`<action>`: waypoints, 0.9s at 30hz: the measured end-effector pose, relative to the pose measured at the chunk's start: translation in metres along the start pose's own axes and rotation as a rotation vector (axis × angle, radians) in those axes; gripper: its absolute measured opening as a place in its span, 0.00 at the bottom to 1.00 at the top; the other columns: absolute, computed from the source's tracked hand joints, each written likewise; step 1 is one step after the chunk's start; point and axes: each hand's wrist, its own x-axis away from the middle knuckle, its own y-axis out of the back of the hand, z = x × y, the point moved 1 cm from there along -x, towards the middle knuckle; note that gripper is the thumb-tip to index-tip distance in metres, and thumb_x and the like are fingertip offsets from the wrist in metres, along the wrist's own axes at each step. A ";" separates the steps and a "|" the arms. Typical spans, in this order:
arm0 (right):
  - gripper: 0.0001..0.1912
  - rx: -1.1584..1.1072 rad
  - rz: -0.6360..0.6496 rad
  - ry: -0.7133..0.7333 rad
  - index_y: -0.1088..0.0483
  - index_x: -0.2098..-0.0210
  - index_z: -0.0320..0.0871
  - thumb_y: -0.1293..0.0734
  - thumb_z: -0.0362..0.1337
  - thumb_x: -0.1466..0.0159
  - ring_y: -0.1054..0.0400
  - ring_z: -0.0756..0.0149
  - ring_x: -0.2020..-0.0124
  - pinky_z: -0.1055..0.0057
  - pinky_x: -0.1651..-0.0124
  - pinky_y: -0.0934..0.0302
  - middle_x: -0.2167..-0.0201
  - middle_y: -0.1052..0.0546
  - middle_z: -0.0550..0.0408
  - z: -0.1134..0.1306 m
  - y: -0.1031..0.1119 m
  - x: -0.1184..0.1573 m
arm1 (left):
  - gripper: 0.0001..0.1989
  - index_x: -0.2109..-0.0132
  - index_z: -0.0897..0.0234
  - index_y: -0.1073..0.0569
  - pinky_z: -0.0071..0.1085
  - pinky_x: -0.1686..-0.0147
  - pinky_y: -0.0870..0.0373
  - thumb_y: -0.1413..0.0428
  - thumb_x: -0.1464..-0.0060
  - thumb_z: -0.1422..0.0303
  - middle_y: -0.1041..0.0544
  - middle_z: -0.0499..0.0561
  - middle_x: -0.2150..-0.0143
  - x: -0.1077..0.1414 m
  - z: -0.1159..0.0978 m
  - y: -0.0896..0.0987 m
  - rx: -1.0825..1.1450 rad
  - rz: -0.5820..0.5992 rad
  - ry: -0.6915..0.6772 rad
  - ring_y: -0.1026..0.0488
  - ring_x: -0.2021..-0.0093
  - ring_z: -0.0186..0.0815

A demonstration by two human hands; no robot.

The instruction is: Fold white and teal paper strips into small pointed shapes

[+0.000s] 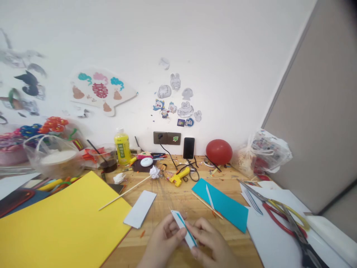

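Note:
Low in the middle of the head view, a narrow white paper strip [182, 225] with a teal stripe along it is held at a slant. My left hand [166, 236] grips its left side, thumb on top. On the other side, my right hand [208, 238] pinches the lower right edge. What lies beneath the strip is hidden by the fingers. A white paper rectangle [140, 209] lies left of my hands. To the right is a teal card [223, 204] with a thin white sliver [209, 196] on it and a wooden stick [206, 205] along its edge.
A large yellow sheet [64, 227] covers the left of the table. Red-handled scissors [279, 219] lie over white sheets at right. Behind stand a yellow glue gun [180, 177], a phone [189, 148], a red balloon [219, 152], a yellow bottle [122, 146] and a paper flower [154, 172] on a stick.

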 end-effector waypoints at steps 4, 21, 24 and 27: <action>0.28 -0.005 0.054 -0.001 0.46 0.44 0.47 0.49 0.53 0.39 0.40 0.64 0.66 0.69 0.64 0.42 0.68 0.37 0.52 0.000 0.000 -0.002 | 0.18 0.68 0.66 0.30 0.26 0.71 0.35 0.38 0.65 0.59 0.26 0.47 0.73 0.001 -0.001 0.001 -0.043 -0.051 0.029 0.30 0.72 0.31; 0.20 0.075 -0.161 -0.109 0.37 0.50 0.44 0.43 0.43 0.39 0.32 0.66 0.72 0.73 0.69 0.38 0.68 0.24 0.52 0.001 -0.014 0.001 | 0.16 0.74 0.65 0.33 0.29 0.71 0.32 0.38 0.64 0.59 0.25 0.47 0.78 0.010 -0.013 -0.010 0.057 -0.179 0.058 0.28 0.76 0.33; 0.16 0.137 -0.182 -0.024 0.32 0.56 0.43 0.45 0.41 0.38 0.31 0.64 0.68 0.72 0.66 0.38 0.67 0.23 0.50 0.008 -0.007 -0.001 | 0.16 0.72 0.65 0.33 0.29 0.71 0.31 0.38 0.65 0.59 0.25 0.47 0.78 0.011 -0.020 -0.012 0.038 -0.215 0.066 0.27 0.75 0.34; 0.18 0.163 -0.187 0.000 0.29 0.62 0.42 0.48 0.41 0.36 0.32 0.66 0.74 0.73 0.71 0.38 0.76 0.24 0.51 0.011 -0.001 -0.002 | 0.18 0.70 0.64 0.34 0.28 0.74 0.31 0.39 0.64 0.57 0.25 0.45 0.80 0.011 -0.024 -0.009 -0.024 -0.230 0.057 0.28 0.78 0.33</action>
